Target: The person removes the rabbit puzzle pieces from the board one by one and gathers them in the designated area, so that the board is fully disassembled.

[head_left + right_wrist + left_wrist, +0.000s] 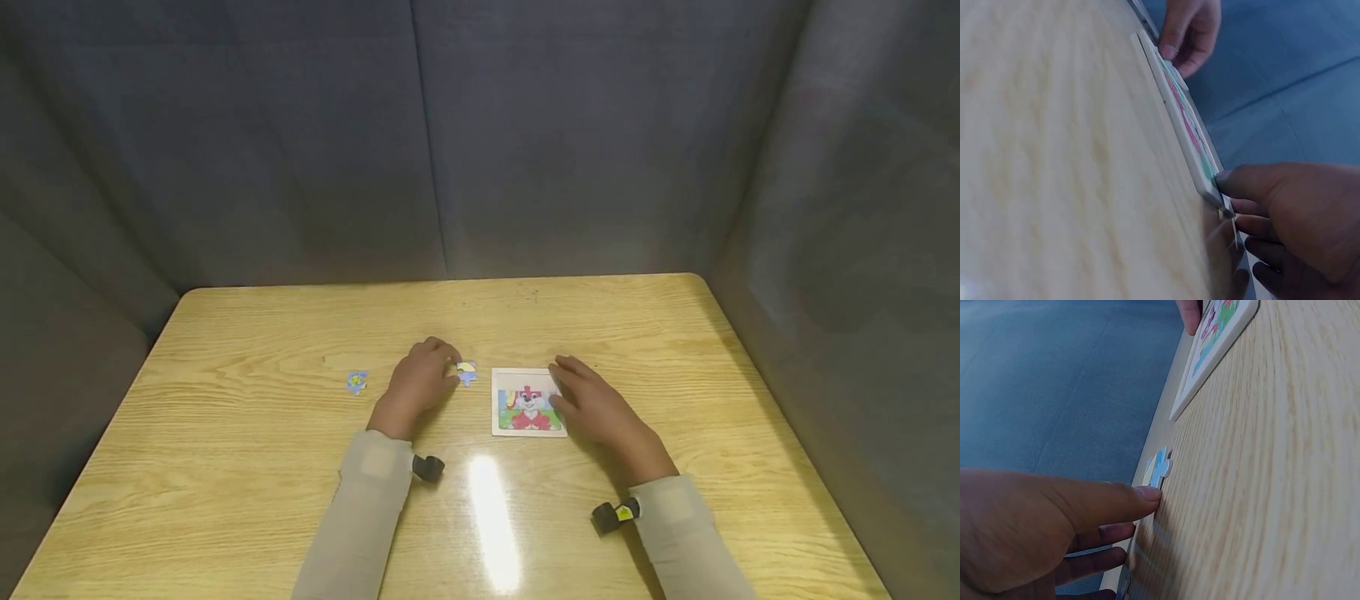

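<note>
My left hand (420, 382) pinches a blue and pale yellow jigsaw piece (468, 375) by its left side, low over the table. In the left wrist view the thumb (1149, 493) lies at the piece's edge, and a rounded knob sticks out beyond it. Just right of this piece lies a white-framed puzzle board (495, 410), partly filled with a picture of a red and white cartoon animal on green. Bare backing shows along its upper part. My right hand (600, 408) holds the board's right edge, thumb on the rim and fingers beside the edge.
Another jigsaw piece (357, 382), blue with a yellow-green pattern, lies left of my left hand. The wooden table (225, 467) has rounded far corners. Dark grey cloth (300, 150) hangs behind it and on both sides. Black wrist cameras (429, 468) sit on both sleeves.
</note>
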`<action>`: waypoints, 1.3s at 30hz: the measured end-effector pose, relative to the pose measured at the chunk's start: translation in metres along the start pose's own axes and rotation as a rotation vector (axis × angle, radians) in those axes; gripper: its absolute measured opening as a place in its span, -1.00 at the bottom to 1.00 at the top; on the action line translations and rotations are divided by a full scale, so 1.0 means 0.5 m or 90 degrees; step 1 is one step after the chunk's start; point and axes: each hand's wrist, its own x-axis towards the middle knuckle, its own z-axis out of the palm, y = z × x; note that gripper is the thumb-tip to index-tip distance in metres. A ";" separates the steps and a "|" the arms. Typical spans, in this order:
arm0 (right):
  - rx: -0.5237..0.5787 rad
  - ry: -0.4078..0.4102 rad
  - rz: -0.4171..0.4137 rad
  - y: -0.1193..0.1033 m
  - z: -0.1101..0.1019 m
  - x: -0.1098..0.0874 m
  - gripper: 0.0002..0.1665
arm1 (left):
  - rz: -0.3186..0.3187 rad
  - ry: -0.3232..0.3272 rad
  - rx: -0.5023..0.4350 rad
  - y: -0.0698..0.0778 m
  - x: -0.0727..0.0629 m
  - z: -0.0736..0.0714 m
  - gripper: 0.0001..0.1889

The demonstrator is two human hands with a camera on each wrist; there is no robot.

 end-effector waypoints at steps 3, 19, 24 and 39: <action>0.015 -0.002 0.004 0.008 -0.002 -0.001 -0.31 | -0.001 -0.005 0.004 -0.003 0.001 0.003 -0.68; 0.031 0.006 -0.006 0.013 -0.002 0.002 -0.32 | 0.055 -0.009 0.028 0.046 -0.010 -0.009 -0.55; 0.029 0.016 -0.005 0.013 0.003 0.005 -0.23 | 0.124 -0.062 0.047 0.103 -0.020 0.002 -0.50; 0.023 0.021 0.001 0.009 0.005 0.009 -0.19 | 0.154 -0.121 0.062 0.143 -0.035 0.046 -0.41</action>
